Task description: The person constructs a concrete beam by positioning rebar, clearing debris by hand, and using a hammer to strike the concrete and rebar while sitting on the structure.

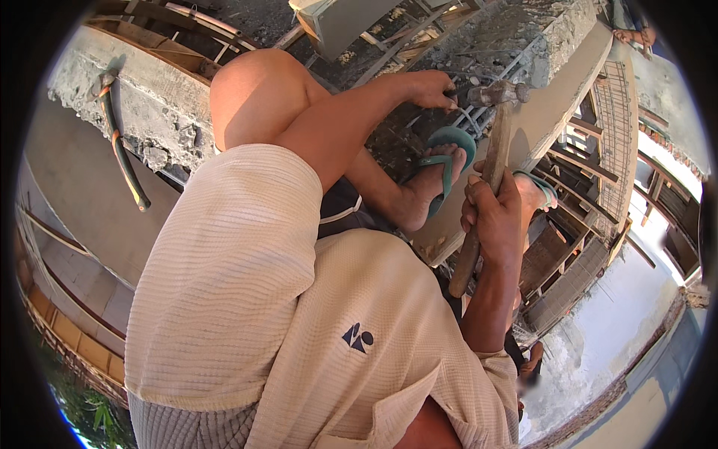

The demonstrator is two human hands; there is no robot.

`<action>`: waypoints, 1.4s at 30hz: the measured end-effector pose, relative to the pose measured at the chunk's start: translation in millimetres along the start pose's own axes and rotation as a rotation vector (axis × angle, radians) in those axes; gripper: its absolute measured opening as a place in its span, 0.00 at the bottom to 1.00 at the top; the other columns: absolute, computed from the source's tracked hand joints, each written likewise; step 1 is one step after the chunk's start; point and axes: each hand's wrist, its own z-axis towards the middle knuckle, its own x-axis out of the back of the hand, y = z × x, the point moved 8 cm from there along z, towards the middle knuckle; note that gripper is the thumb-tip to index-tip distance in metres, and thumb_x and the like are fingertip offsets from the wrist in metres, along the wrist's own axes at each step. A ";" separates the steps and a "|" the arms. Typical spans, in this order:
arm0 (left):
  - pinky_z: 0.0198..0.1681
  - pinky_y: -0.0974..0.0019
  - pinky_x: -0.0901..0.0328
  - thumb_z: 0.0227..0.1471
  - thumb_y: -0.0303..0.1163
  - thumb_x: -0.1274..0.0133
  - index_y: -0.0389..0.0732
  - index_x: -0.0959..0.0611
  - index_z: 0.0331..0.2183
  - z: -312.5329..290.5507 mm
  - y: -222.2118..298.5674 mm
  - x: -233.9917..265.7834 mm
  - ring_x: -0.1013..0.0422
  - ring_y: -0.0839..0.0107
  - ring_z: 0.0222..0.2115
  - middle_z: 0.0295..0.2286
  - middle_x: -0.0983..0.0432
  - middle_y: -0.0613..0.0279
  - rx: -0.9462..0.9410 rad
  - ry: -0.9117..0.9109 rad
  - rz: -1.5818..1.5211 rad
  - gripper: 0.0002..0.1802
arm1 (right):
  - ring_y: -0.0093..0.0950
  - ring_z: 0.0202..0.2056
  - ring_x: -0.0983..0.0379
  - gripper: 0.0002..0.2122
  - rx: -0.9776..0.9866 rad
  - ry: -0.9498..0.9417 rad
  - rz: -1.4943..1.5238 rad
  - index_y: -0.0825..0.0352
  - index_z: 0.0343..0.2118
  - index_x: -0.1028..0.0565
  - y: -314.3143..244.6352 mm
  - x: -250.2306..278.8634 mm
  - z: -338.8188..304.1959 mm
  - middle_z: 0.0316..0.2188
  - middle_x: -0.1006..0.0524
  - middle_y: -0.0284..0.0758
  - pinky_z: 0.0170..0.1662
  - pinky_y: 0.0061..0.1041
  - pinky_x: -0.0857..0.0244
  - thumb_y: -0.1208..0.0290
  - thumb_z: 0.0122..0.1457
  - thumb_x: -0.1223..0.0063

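Note:
My right hand (493, 209) is wrapped round the wooden handle of a hammer (497, 142). Its worn, dusty metal head is raised at the far end, over the edge of the concrete. Beyond my raised knee, my left hand (434, 90) is closed, fingers curled round something small and dark that I cannot make out. Just beside those fingers, thin grey steel bars (479, 116) stick out of the broken concrete, close to the hammer head. My feet, in green flip-flops (452, 142), rest on the concrete below the bars.
A second hammer (116, 135), black-handled with orange and green, lies on the rough concrete ledge (161, 112) at left. Timber formwork and steel mesh (615, 135) lie below on the right. Another person's hand (636, 36) shows at the upper right, and another person (532, 361) lower right.

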 end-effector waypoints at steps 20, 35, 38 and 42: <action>0.42 0.46 0.32 0.61 0.53 0.46 0.33 0.16 0.38 -8.0 -6.5 -8.4 0.23 0.46 0.39 0.37 0.19 0.42 0.122 -0.029 0.235 0.28 | 0.18 0.16 0.38 0.13 -0.042 -0.030 0.114 0.69 0.48 0.29 52.2 11.4 -22.0 0.22 0.31 0.28 0.17 0.21 0.43 0.74 0.61 0.46; 0.41 0.54 0.32 0.62 0.50 0.52 0.38 0.16 0.24 -5.3 11.3 90.0 0.24 0.60 0.30 0.25 0.18 0.58 0.215 0.699 -0.054 0.26 | 0.23 0.19 0.34 0.05 -0.669 0.124 0.526 0.66 0.36 0.29 368.2 47.1 -27.2 0.23 0.31 0.31 0.21 0.27 0.36 0.71 0.60 0.48; 0.42 0.58 0.33 0.64 0.47 0.53 0.38 0.17 0.26 -2.6 18.4 81.6 0.25 0.66 0.34 0.27 0.17 0.60 0.145 0.700 -0.286 0.24 | 0.25 0.20 0.33 0.07 -0.749 0.162 0.535 0.66 0.35 0.28 387.0 26.4 -14.4 0.23 0.31 0.31 0.23 0.29 0.33 0.69 0.59 0.47; 0.40 0.61 0.34 0.66 0.45 0.54 0.38 0.18 0.28 -5.5 -5.2 45.7 0.26 0.69 0.35 0.30 0.17 0.59 0.246 0.610 -0.367 0.23 | 0.25 0.21 0.32 0.08 -0.715 0.091 0.490 0.65 0.35 0.28 398.1 21.9 0.1 0.24 0.29 0.32 0.23 0.31 0.32 0.67 0.58 0.46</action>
